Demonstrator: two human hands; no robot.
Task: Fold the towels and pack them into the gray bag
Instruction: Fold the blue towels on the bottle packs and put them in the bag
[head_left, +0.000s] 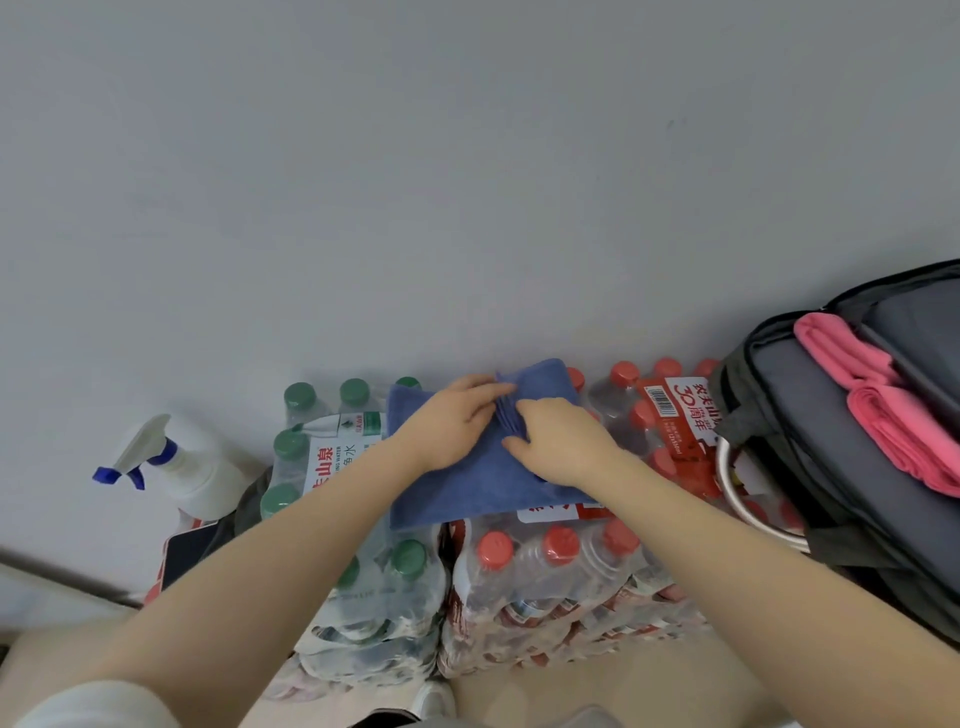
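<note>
Our left hand (451, 423) and right hand (558, 441) pinch bunched folds of the blue towel (467, 483) atop the bottle packs (545, 566), left of the gray bag (831, 441). Uneven caps beneath may skew our fold.

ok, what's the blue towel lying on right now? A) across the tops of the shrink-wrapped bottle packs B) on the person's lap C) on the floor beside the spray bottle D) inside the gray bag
A: the blue towel lies across the green-capped bottle pack and the red-capped bottle pack, with the left hand and right hand on it.
</note>
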